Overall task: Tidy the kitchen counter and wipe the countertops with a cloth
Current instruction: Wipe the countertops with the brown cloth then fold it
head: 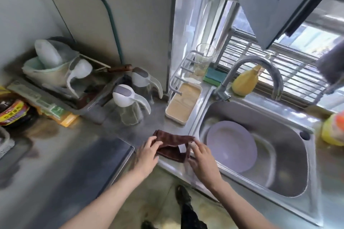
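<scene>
Both my hands are on the brown cloth (172, 146) now, at the front edge of the bench (104, 135) just beside the sink (290, 158). My left hand (148, 154) has its grip pinched on the cloth's left end, my right hand (202, 158) grips the right end, bunching it. I'd say wiping is barely underway. Plenty left: jugs (130, 102), a dish rack (61, 87) and packets (14, 113) crowd the bench, and a plate (231, 146) sits in the sink.
</scene>
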`<state>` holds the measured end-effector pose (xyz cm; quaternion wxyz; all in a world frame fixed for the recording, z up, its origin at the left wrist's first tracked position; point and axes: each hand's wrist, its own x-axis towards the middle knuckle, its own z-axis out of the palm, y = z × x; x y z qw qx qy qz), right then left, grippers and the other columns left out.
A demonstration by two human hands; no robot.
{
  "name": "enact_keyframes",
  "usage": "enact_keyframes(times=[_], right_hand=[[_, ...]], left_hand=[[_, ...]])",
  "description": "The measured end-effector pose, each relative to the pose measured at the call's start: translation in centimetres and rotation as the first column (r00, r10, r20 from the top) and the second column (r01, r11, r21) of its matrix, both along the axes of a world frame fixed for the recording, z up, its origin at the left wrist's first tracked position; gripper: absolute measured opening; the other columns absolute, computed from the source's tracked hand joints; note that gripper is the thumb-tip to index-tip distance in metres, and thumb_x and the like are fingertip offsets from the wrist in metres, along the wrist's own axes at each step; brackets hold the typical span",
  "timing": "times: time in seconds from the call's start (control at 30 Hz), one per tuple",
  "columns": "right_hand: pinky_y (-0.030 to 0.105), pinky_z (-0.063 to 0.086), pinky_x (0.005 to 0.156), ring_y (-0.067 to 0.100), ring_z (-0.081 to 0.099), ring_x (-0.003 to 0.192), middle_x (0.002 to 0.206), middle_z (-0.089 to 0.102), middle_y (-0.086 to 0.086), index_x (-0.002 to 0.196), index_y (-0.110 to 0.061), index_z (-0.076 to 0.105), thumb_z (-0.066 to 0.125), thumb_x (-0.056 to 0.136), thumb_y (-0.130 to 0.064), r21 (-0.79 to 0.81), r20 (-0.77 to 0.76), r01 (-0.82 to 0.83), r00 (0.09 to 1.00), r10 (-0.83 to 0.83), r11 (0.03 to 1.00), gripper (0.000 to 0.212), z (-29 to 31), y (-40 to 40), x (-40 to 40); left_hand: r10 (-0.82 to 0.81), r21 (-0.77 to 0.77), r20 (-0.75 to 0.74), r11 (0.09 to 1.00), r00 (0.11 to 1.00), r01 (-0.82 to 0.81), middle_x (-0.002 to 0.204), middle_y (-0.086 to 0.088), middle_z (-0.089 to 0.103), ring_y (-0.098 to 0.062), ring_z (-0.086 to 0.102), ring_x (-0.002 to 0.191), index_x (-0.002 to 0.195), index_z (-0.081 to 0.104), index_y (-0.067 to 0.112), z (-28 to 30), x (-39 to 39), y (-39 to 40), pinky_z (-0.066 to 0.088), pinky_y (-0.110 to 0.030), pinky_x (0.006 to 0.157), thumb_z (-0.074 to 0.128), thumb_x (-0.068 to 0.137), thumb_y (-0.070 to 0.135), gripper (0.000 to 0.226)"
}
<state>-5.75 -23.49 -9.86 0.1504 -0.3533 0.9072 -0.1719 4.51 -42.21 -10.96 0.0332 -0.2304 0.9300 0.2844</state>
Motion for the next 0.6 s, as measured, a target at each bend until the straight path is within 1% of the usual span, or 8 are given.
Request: enact_keyframes(times=[0.1, 0.17, 0.23, 0.3, 0.4, 0.47, 0.53, 0.6], right_hand=[[0.046, 0.047, 0.096, 0.032, 0.056, 0.117, 0.129, 0.058, 0.008, 0.123, -0.014, 0.057, 0.086, 0.051, -0.036, 0.124, -0.04, -0.163, 0.985, 0.169, 0.979, 0.081, -1.2, -1.5, -0.5], [0.046, 0.048, 0.093, 0.029, 0.06, 0.112, 0.124, 0.062, 0.005, 0.121, -0.018, 0.06, 0.084, 0.043, -0.051, 0.196, -0.039, -0.206, 0.975, 0.218, 0.959, 0.088, -1.6, -2.4, -0.3], [0.046, 0.05, 0.089, 0.029, 0.062, 0.107, 0.117, 0.065, 0.005, 0.116, -0.018, 0.064, 0.082, 0.039, -0.056, 0.232, -0.035, -0.199, 0.976, 0.213, 0.952, 0.088, -1.8, -3.2, -0.1], [0.049, 0.05, 0.088, 0.032, 0.063, 0.104, 0.112, 0.066, 0.007, 0.111, -0.016, 0.067, 0.084, 0.038, -0.052, 0.232, -0.051, -0.171, 0.981, 0.187, 0.958, 0.083, -2.3, -3.7, 0.0], [0.047, 0.04, 0.096, 0.032, 0.059, 0.104, 0.111, 0.063, 0.006, 0.109, -0.016, 0.065, 0.081, 0.053, -0.039, 0.129, -0.108, -0.121, 0.985, 0.135, 0.984, 0.062, -3.0, -3.9, -0.2], [0.035, 0.034, 0.091, 0.027, 0.054, 0.097, 0.104, 0.063, 0.001, 0.101, -0.019, 0.064, 0.066, 0.073, -0.036, -0.052, -0.087, -0.073, 0.994, 0.069, 0.996, 0.033, -3.1, -3.9, -1.0], [0.029, 0.032, 0.082, 0.023, 0.051, 0.086, 0.091, 0.063, -0.004, 0.093, -0.021, 0.064, 0.05, 0.085, -0.038, -0.154, 0.034, -0.019, 0.999, 0.024, 0.988, 0.023, -2.2, -4.1, -2.2], [0.028, 0.028, 0.076, 0.023, 0.051, 0.077, 0.079, 0.061, -0.004, 0.086, -0.021, 0.06, 0.046, 0.089, -0.035, -0.169, 0.109, -0.022, 0.993, 0.041, 0.985, 0.021, -0.9, -4.3, -3.7]], left_hand=[[-0.078, -0.167, 0.105, 0.981, 0.991, 0.095, 0.143, -0.001, 0.035, -0.023, 0.036, 0.13, 0.13, 0.045, 0.024, -0.3, -1.5, -0.1, 0.03, -0.035, 0.106, 0.061, 0.081, 0.011, 0.054], [-0.067, -0.21, 0.117, 0.973, 0.991, 0.09, 0.135, -0.002, 0.043, -0.024, 0.043, 0.124, 0.123, 0.052, 0.023, -0.3, -2.1, -0.2, 0.036, -0.037, 0.101, 0.065, 0.078, 0.013, 0.047], [-0.032, -0.193, 0.087, 0.98, 0.996, 0.049, 0.119, -0.004, 0.056, -0.029, 0.055, 0.108, 0.106, 0.064, 0.021, -0.2, -2.6, -0.5, 0.044, -0.04, 0.088, 0.072, 0.073, 0.015, 0.034], [0.015, -0.128, 0.048, 0.992, 0.999, -0.009, 0.11, -0.006, 0.06, -0.031, 0.058, 0.099, 0.097, 0.068, 0.017, -0.3, -3.0, -1.0, 0.044, -0.038, 0.084, 0.071, 0.075, 0.018, 0.021], [0.071, -0.026, 0.044, 0.997, 0.997, -0.07, 0.121, -0.003, 0.053, -0.026, 0.047, 0.111, 0.103, 0.065, 0.012, -0.2, -3.7, -1.6, 0.034, -0.031, 0.093, 0.057, 0.087, 0.026, 0.022], [0.078, 0.09, 0.029, 0.993, 0.997, -0.08, 0.126, -0.004, 0.052, -0.024, 0.043, 0.116, 0.102, 0.062, 0.006, 0.8, -4.4, -1.4, 0.029, -0.026, 0.095, 0.046, 0.088, 0.039, 0.039], [0.06, 0.158, 0.01, 0.986, 0.998, -0.061, 0.118, -0.007, 0.059, -0.024, 0.048, 0.112, 0.099, 0.059, 0.004, 1.9, -5.1, -1.2, 0.028, -0.026, 0.093, 0.025, 0.078, 0.054, 0.064], [0.089, 0.211, 0.034, 0.973, 0.995, -0.094, 0.097, -0.012, 0.063, -0.028, 0.053, 0.098, 0.092, 0.054, 0.008, 3.0, -5.7, -1.1, 0.033, -0.032, 0.086, 0.021, 0.077, 0.057, 0.061]])
